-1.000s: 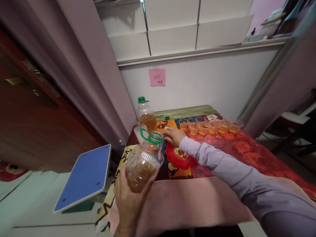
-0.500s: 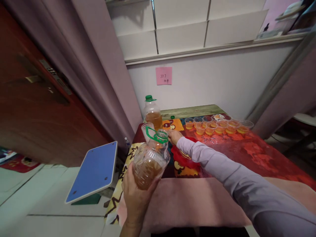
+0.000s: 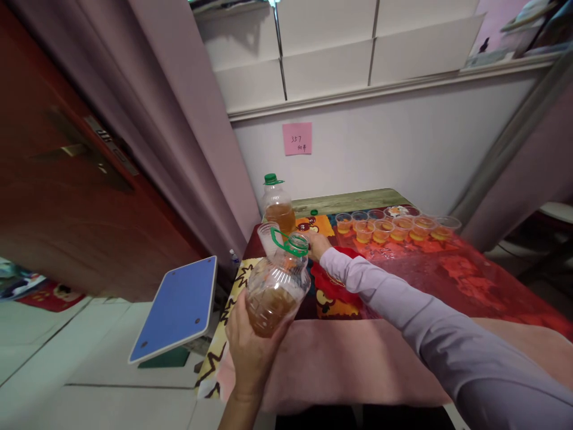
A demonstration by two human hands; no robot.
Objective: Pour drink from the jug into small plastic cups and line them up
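Note:
My left hand (image 3: 251, 352) is wrapped round the lower part of a clear plastic jug (image 3: 273, 307), part-filled with amber liquid. The jug leans a little to the right; its mouth is uncapped and a green carry handle (image 3: 290, 248) circles the neck. Just past that neck, my right hand (image 3: 317, 246) reaches out with curled fingers; the jug hides the fingertips and whatever they hold. Behind the jug's left shoulder stands a stack of clear plastic cups (image 3: 267, 236). A second jug (image 3: 280, 212), capped in green, holds similar liquid at the table's back left.
Several clear cups (image 3: 382, 230) with amber liquid stand in rows at the back right of the red-covered table (image 3: 447, 275). A loose green cap (image 3: 314, 212) lies near the back edge. Left of the table is a blue-topped stool (image 3: 176, 307); a wall (image 3: 358, 149) rises behind.
The jug in my left hand has shifted slightly right and up in view, showing more of the cup stack behind it. My right hand has barely moved.

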